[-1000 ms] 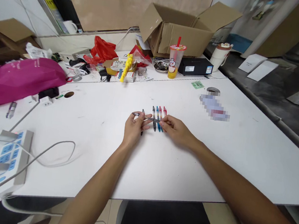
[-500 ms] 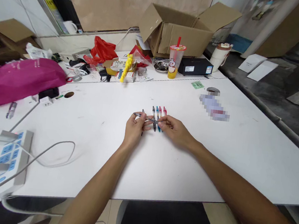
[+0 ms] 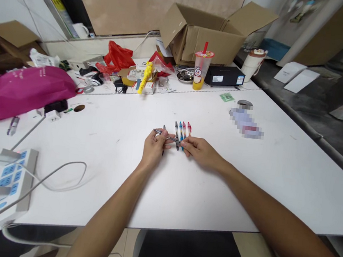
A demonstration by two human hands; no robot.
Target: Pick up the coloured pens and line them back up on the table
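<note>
Both hands meet over the middle of the white table [image 3: 214,191] and hold one dark pen [image 3: 170,138] crosswise between them. My left hand [image 3: 154,147] pinches the pen's left end with closed fingers. My right hand [image 3: 200,151] grips its right end, fingers curled. Just behind them a row of several pens [image 3: 182,129] lies side by side, black, blue and red. Another dark pen [image 3: 164,129] lies partly hidden under my left fingers.
A pink bag [image 3: 23,91] and a white power strip [image 3: 7,180] with cables sit at the left. At the back stand an open cardboard box [image 3: 207,33], a drink cup [image 3: 201,70], a black box [image 3: 223,76] and red bags [image 3: 117,56]. A blurred packet [image 3: 246,124] lies to the right.
My right hand has slid slightly left and nearer along the held pen. My left hand has barely moved.
</note>
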